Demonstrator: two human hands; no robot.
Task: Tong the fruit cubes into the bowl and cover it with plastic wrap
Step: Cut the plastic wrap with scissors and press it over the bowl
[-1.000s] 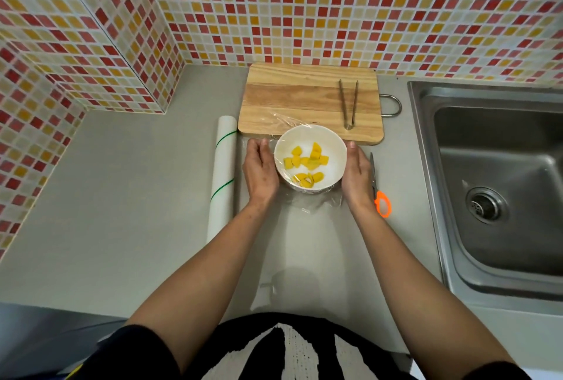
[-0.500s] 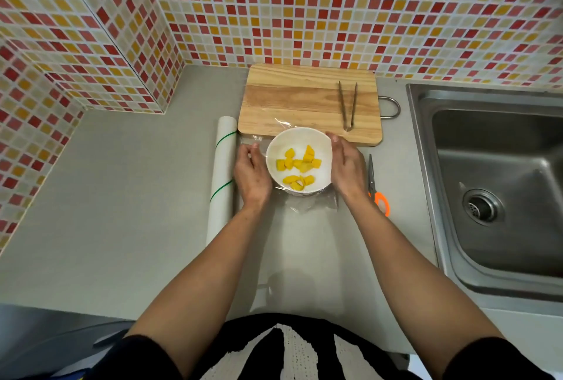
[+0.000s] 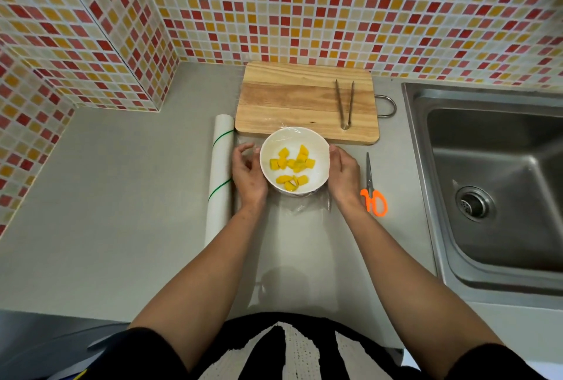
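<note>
A white bowl [image 3: 272,148] stands on the grey counter just in front of the wooden cutting board [image 3: 289,99]. Several yellow fruit cubes [image 3: 292,163] lie inside it. Clear plastic wrap [image 3: 304,206] is stretched over the bowl's top and hangs loose on the counter in front of it. My left hand [image 3: 248,175] is at the bowl's left side, its fingers curled on the film's edge. On the other side my right hand [image 3: 344,175] is cupped against the bowl's wall, over the film. Metal tongs [image 3: 344,105] lie on the board's right part.
A white roll of plastic wrap [image 3: 219,178] with green stripes lies left of my left hand. Orange-handled scissors [image 3: 373,193] lie right of my right hand. A steel sink [image 3: 493,181] fills the right side. Tiled walls close off the back and left.
The bowl has shifted a little to the left, away from the scissors. Both hands went from lying beside it to cupping its sides, and the left fingers have curled on the film.
</note>
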